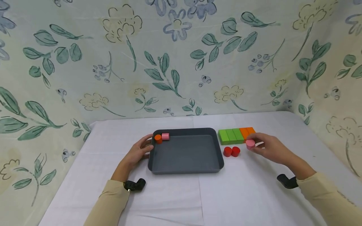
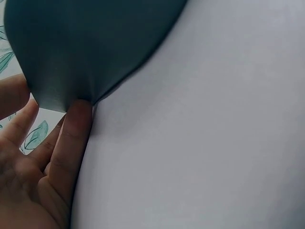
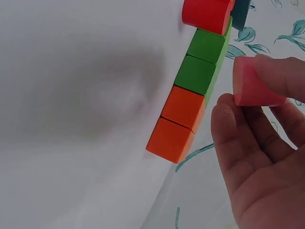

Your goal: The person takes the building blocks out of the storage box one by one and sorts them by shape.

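Observation:
A dark grey tray [image 1: 185,171] lies on the white cloth, and my left hand [image 1: 138,151] touches its left wall with the fingers along the outside. In the left wrist view the fingertips [image 2: 78,114] rest against the tray's side [image 2: 81,52]. Inside the tray's far left corner are an orange cylinder [image 1: 158,139] and a pink cylinder [image 1: 165,136]. My right hand [image 1: 267,147] pinches another pink cylinder [image 3: 255,83] between thumb and fingers, just above the cloth. Close by stand two red cylinders [image 1: 232,152].
Right of the tray, green blocks [image 1: 230,136] and orange blocks [image 1: 245,131] form a row, partly behind my right hand. White cloth [image 1: 175,201] covers the table. A floral curtain [image 1: 181,62] hangs behind it.

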The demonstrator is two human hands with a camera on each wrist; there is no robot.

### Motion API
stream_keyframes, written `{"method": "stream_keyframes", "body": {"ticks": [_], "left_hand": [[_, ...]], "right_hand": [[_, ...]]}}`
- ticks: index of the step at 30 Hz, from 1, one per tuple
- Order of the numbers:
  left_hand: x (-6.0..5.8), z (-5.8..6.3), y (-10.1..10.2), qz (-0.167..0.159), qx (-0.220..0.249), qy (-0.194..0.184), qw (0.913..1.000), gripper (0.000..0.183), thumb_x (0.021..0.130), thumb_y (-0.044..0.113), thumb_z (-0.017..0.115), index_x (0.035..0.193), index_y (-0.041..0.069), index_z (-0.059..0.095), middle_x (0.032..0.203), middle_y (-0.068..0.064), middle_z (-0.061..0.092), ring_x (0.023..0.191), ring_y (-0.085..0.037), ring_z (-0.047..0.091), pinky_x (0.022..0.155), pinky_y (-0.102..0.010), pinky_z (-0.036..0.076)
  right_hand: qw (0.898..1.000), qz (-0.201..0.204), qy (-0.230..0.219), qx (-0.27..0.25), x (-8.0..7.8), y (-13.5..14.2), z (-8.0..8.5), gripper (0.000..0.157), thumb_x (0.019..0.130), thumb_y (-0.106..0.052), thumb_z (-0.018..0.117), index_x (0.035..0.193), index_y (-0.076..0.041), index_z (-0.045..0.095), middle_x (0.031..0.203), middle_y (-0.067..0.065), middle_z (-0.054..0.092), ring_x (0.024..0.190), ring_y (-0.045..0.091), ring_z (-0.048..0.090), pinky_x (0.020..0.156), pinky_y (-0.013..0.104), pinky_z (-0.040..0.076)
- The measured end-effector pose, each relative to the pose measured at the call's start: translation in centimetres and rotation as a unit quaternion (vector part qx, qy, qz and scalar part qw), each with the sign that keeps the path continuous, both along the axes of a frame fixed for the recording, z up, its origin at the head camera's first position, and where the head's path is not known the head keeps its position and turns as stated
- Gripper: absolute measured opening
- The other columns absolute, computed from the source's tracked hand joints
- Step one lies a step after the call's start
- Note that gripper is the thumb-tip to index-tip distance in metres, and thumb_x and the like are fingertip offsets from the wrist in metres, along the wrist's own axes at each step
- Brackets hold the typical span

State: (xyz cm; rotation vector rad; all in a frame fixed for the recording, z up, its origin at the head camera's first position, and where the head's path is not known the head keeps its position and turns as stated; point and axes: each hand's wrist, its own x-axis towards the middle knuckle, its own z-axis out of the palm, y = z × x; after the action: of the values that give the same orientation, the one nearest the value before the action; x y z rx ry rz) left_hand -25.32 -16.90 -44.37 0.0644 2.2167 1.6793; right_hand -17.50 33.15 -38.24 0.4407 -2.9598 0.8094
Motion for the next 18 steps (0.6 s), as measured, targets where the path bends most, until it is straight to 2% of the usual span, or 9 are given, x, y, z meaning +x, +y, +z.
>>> {"method": "stream_keyframes", "body": {"ticks": [14, 18], "left_hand": [[-0.2, -0.5, -0.1, 0.007, 0.002, -0.001, 1.0, 0.06, 0.1, 0.021, 0.057, 0.154, 0.029, 0.033, 0.162, -0.016, 0.03, 0.143, -0.039, 0.041, 0.111, -0.054, 0.044], [-0.1, -0.4, 0.0, 0.008, 0.004, 0.0, 1.0, 0.06, 0.1, 0.021, 0.057, 0.154, 0.029, 0.033, 0.162, -0.016, 0.03, 0.143, -0.039, 0.04, 0.111, -0.055, 0.043]], "right_hand": [[0.997, -0.033, -0.066, -0.008, -0.6, -0.3, -2.5, 0.031, 0.088, -0.009, 0.07, 0.117, -0.004, 0.064, 0.11, 0.014, 0.068, 0.104, 0.032, 0.062, 0.087, 0.047, 0.059], [0.997, -0.045, -0.069, -0.008, -0.7, -0.3, -3.1, 0.031, 0.087, -0.011, 0.072, 0.117, -0.004, 0.065, 0.11, 0.015, 0.068, 0.103, 0.033, 0.063, 0.087, 0.048, 0.059]]}}
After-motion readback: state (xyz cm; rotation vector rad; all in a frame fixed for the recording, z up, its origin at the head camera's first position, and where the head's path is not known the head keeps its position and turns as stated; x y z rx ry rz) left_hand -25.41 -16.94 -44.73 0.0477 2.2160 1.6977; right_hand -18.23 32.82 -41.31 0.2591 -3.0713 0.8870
